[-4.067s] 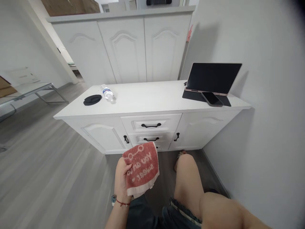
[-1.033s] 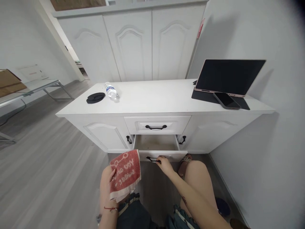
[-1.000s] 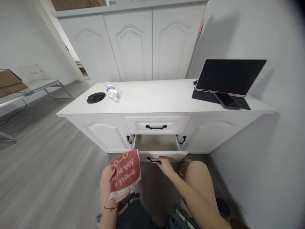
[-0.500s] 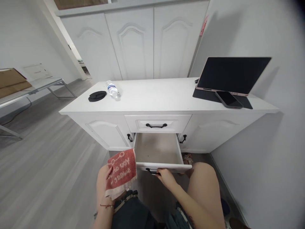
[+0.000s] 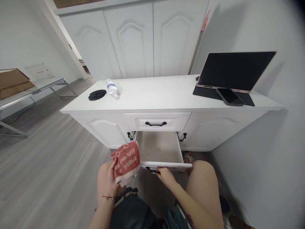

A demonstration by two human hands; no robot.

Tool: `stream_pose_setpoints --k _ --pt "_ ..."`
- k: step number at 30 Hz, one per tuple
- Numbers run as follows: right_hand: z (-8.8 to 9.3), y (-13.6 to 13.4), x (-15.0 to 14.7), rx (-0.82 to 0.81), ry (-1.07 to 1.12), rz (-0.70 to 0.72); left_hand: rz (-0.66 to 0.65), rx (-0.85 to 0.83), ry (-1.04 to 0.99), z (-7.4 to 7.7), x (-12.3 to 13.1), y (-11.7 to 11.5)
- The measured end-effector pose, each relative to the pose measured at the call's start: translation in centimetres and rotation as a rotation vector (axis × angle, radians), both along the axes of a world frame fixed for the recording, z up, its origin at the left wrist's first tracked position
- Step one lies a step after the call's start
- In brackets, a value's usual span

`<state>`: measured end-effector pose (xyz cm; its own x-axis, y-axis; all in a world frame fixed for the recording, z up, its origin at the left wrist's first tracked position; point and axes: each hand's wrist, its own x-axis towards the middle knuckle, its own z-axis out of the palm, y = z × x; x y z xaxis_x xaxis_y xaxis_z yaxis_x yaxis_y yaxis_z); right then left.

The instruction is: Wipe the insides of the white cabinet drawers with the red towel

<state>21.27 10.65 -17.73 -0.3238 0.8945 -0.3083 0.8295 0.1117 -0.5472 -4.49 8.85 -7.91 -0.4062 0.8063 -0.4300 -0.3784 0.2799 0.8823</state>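
Note:
A red towel point(image 5: 127, 160) with pale lettering and a white edge is gripped in my left hand point(image 5: 111, 178), beside the left front corner of a pulled-out drawer point(image 5: 159, 148). The thumb lies over the cloth; the other fingers are hidden behind it. My right hand point(image 5: 166, 177) is closed around the right end of the black drawer handle point(image 5: 152, 170) on the drawer's front. Only a few tiny dark specks show on the drawer's floor. Above it, another drawer point(image 5: 156, 122) is closed.
On the white cabinet top point(image 5: 152, 95) lie a plastic bottle point(image 5: 112, 89) and a black round object point(image 5: 97, 94) at left. A tablet point(image 5: 235, 71) on a stand and a phone point(image 5: 230, 96) are at right. My knees flank the drawer.
My left hand has raised the towel slightly and moved it right, closer to the drawer's corner. My right hand stays on the handle, and the drawer remains pulled out.

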Motion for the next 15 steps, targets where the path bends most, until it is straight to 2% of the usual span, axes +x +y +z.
stream_pose_setpoints --k 4,6,8,10,12,15 --pt "0.1 0.1 0.0 -0.012 0.015 -0.010 -0.198 0.019 -0.408 0.0 1.5 3.1" --pt "0.0 0.1 0.1 -0.014 0.037 -0.019 -0.231 0.015 -0.487 0.5 2.3 5.0" --pt "-0.1 0.2 0.1 -0.023 0.054 -0.026 -0.227 -0.016 -0.466 1.0 3.1 7.2" --pt "-0.3 0.2 0.1 -0.031 0.054 -0.030 -0.240 -0.032 -0.350 1.1 3.7 9.5" --pt "-0.4 0.3 0.1 -0.035 0.045 -0.027 -0.276 -0.034 -0.137 0.5 4.3 11.5" --pt "-0.6 0.3 0.0 -0.042 0.038 -0.017 -0.448 -0.025 0.352 -1.7 5.6 13.4"
